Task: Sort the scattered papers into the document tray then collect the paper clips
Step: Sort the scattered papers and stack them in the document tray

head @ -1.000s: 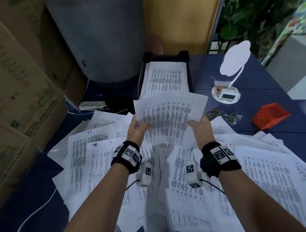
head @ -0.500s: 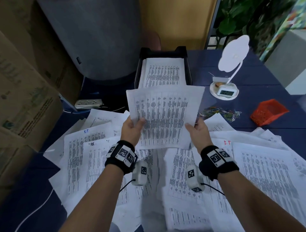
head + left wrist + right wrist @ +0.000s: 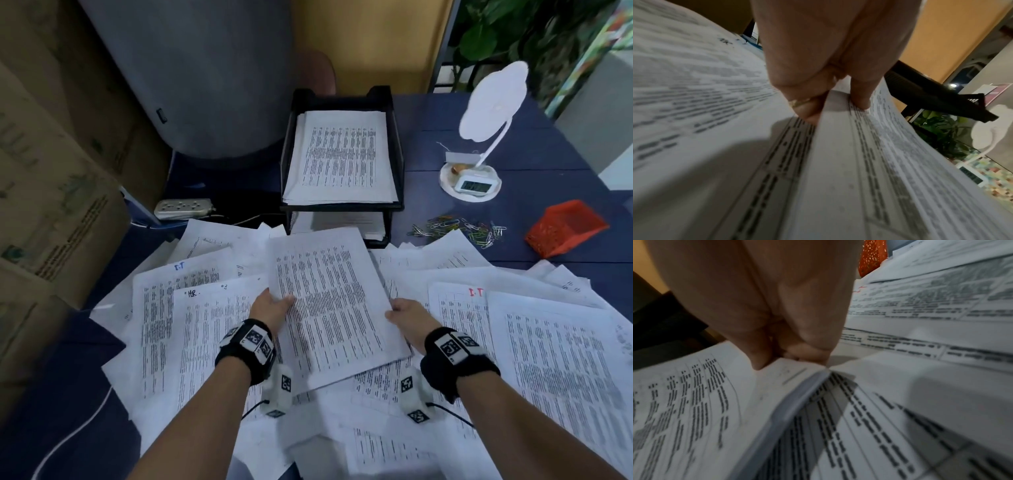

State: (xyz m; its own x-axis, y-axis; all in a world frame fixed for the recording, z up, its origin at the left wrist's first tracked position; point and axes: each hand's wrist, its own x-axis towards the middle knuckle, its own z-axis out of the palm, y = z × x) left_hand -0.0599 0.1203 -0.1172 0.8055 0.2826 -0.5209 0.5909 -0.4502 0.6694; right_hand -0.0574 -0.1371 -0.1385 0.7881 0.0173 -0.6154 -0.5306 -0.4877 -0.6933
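Held sheet (image 3: 329, 301) hides hands' fingertips

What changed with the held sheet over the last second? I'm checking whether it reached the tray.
It did not. Both hands, left and right, brought the held sheet down and back from the document tray, low over the scattered papers. Both still pinch its edges. Tray stack and paper clips are unchanged.

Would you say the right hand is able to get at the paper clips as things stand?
Probably not yet: the right hand is pinching the sheet together with the left hand. The paper clips lie uncovered on the table ahead, so once freed it should reach.
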